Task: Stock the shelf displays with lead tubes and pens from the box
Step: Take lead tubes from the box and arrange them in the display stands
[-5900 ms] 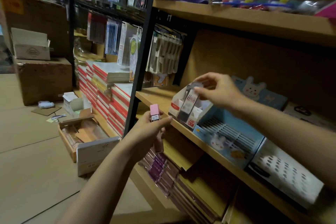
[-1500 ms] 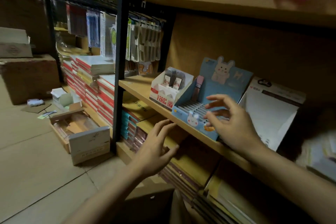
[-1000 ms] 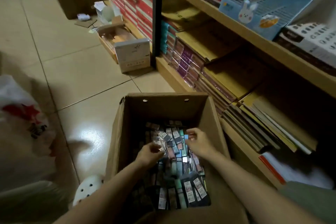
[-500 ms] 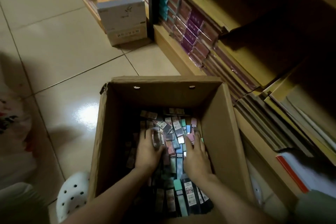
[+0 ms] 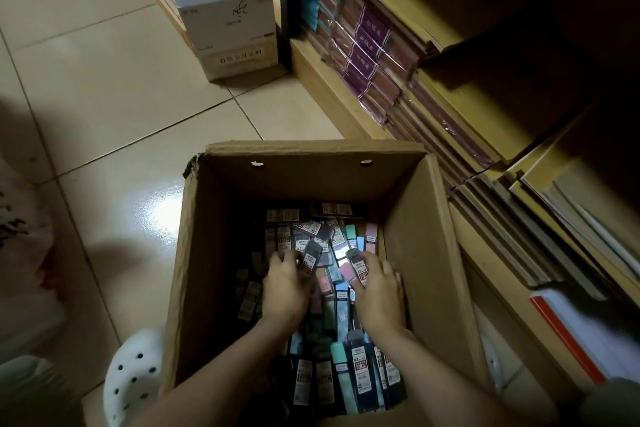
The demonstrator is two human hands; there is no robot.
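Observation:
An open cardboard box (image 5: 426, 239) stands on the floor in front of me, filled with several small lead tubes (image 5: 360, 371) in dark, green, pink and blue cases. Both my hands are down inside it. My left hand (image 5: 284, 284) holds a dark lead tube (image 5: 310, 258) between thumb and fingers. My right hand (image 5: 379, 288) grips two tubes, one dark-capped and one pink (image 5: 356, 270). The shelf displays are out of view.
The bottom shelf (image 5: 329, 87) to the right holds stacked notebooks in purple and yellow wrap (image 5: 374, 55). A white carton (image 5: 232, 28) and a wooden tray sit on the tiled floor beyond the box. A white perforated shoe (image 5: 133, 378) is beside the box's left wall.
From the shelf displays I have looked down and put both hands into the box. In the last half second each hand closed on tubes and lifted them slightly off the pile.

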